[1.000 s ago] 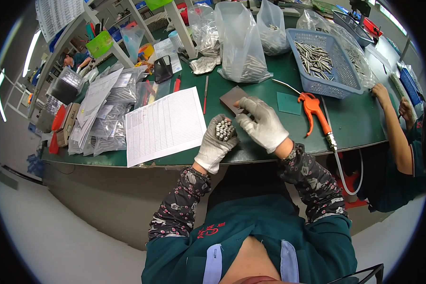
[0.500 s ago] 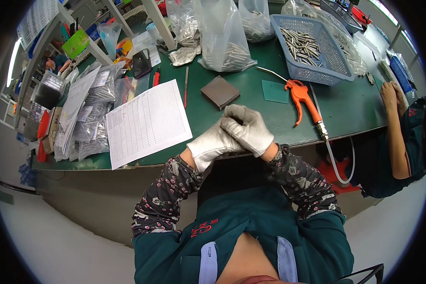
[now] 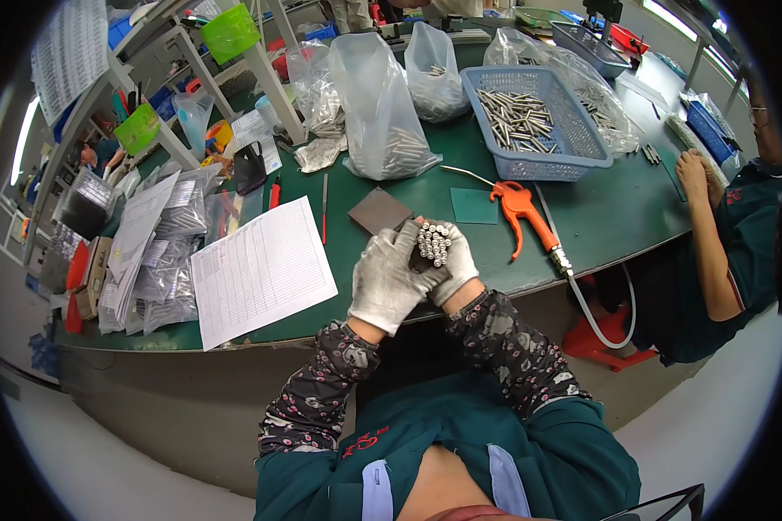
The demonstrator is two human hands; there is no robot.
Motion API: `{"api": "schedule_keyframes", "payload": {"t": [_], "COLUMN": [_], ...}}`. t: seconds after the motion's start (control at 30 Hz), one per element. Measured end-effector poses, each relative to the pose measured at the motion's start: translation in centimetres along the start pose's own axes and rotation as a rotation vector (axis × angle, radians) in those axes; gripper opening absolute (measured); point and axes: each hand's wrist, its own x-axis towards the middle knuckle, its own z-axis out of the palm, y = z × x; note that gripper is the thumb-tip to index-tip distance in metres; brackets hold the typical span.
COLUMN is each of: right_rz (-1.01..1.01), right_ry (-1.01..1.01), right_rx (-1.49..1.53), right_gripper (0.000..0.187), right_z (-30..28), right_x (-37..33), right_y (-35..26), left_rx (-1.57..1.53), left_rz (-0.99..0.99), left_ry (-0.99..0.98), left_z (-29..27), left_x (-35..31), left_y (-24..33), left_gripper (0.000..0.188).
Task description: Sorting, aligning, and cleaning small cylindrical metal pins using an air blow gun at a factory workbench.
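Note:
Between my two gloved hands stands a tight bundle of thin metal pins [image 3: 433,244], their round shiny ends facing up. My left hand [image 3: 386,276] wraps the bundle from the left, and my right hand [image 3: 457,265] closes round it from the right. Both wear white work gloves smudged grey. How far down the pins reach is hidden by the gloves. Just beyond my fingers lies a dark brown square block [image 3: 381,211]. A flat green square [image 3: 474,206] lies to its right, near an orange air blow gun [image 3: 519,208] with a thin metal nozzle.
A blue plastic basket [image 3: 543,165] of loose metal pins stands at the back right, beside clear bags [image 3: 382,104] of pins. A printed sheet [image 3: 263,273] and bagged parts [image 3: 169,260] lie left. A co-worker's forearm [image 3: 711,247] rests at the right edge.
My hands, earlier folded together with their contents hidden, have turned and parted at the top, so the pin ends now show. The head view has shifted, moving the table contents in the picture.

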Motion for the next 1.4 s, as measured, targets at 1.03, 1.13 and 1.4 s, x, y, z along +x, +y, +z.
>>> {"api": "schedule_keyframes", "payload": {"t": [1.03, 1.13, 1.4], "right_rz": [-0.13, -0.161, -0.518], "right_ry": [0.05, 0.126, 0.109], "right_rx": [-0.215, -0.406, -1.454], "right_gripper": [0.031, 0.033, 0.027], "right_z": [1.5, 0.7, 0.9], "right_x": [-2.1, -2.3, -5.5], "right_y": [2.2, 1.6, -3.0], "left_rx": [-1.157, -1.205, -1.142], "left_rz": [-0.035, -0.103, 0.009], "left_ry": [0.376, 0.368, 0.188], "left_z": [3.9, 3.2, 2.8], "left_x": [0.7, 0.5, -0.5], "left_y": [-0.3, 0.2, -2.3], "left_gripper": [0.035, 0.034, 0.039]}}
